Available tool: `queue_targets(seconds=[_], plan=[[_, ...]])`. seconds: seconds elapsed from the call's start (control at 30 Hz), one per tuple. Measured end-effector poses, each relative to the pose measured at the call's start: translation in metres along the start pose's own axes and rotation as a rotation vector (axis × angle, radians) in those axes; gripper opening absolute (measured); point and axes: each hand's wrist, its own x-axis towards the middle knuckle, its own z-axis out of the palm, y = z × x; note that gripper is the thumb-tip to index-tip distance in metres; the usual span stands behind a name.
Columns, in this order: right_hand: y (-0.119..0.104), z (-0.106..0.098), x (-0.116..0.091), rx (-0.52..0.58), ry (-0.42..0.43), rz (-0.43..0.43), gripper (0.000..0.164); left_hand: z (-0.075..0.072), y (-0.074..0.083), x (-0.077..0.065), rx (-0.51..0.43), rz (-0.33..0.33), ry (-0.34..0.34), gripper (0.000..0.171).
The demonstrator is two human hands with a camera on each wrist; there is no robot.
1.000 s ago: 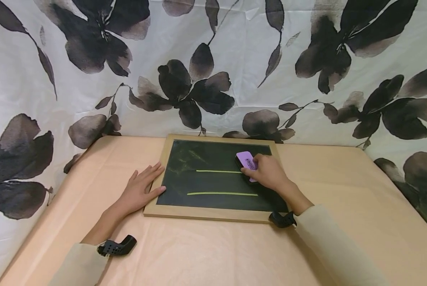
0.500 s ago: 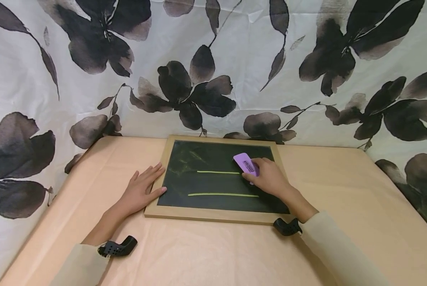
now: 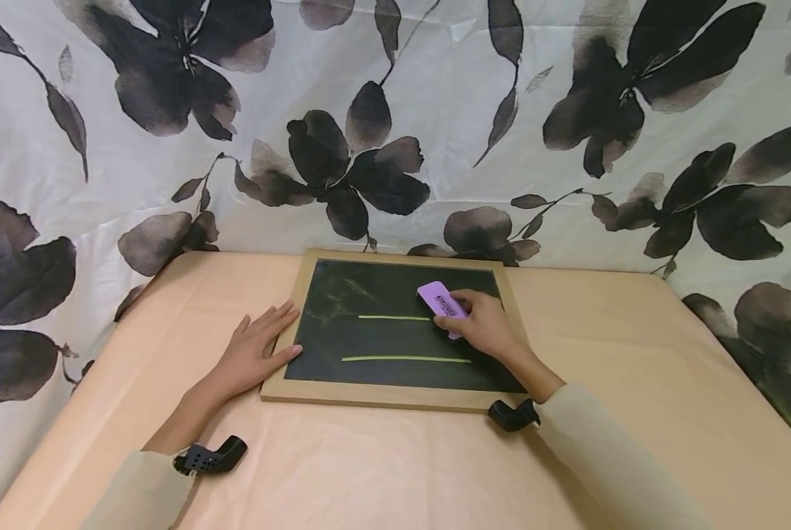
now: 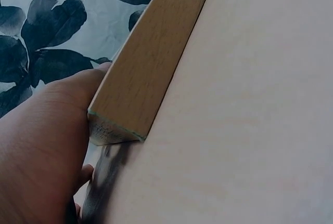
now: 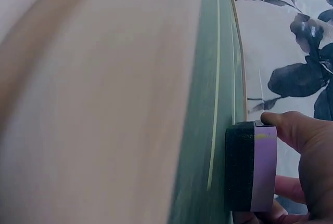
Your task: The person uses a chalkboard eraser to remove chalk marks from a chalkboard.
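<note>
A small wood-framed chalkboard lies on the table, with two yellow chalk lines across it and faint smudges at its upper left. My right hand grips a purple eraser between thumb and fingers, over the right end of the upper line. In the right wrist view the eraser's black felt faces the board and appears to lie against it. My left hand rests with fingers spread on the left side of the frame, its thumb at the board's edge. The left wrist view shows the frame's corner beside that hand.
Tan paper covers the table around the board. Behind it hangs a white cloth with dark flowers, close to the board's back edge. Each wrist wears a black camera mount.
My right hand has slid the eraser leftward along the upper chalk line, and the visible part of that line is shorter. The left hand stays in place on the frame.
</note>
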Motion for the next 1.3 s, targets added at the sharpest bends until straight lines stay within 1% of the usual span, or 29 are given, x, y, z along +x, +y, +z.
queue_targets(seconds=[0.1, 0.23, 0.4, 0.63, 1.03, 1.2, 1.3], plan=[[-0.008, 0.008, 0.006, -0.018, 0.003, 0.004, 0.061, 0.0, -0.001, -0.002, -0.003, -0.003, 0.0, 0.07], [-0.022, 0.02, 0.017, -0.074, 0.009, -0.01, 0.062, 0.0, -0.002, -0.003, -0.005, -0.004, 0.005, 0.07], [-0.037, 0.031, 0.025, -0.114, -0.012, 0.004, 0.063, 0.0, -0.003, -0.002, -0.01, -0.005, 0.004, 0.07], [-0.048, 0.04, 0.03, -0.099, -0.024, 0.022, 0.063, 0.001, -0.002, -0.001, -0.012, -0.003, -0.002, 0.071], [-0.073, 0.064, 0.046, -0.042, -0.01, 0.027, 0.06, -0.001, 0.0, 0.0, -0.007, -0.003, 0.001, 0.071], [-0.085, 0.071, 0.055, -0.066, -0.034, 0.043, 0.062, -0.002, 0.0, 0.001, -0.011, -0.008, -0.001, 0.071], [-0.092, 0.075, 0.06, -0.06, -0.059, 0.046, 0.062, -0.003, -0.002, 0.002, -0.007, -0.01, -0.004, 0.071]])
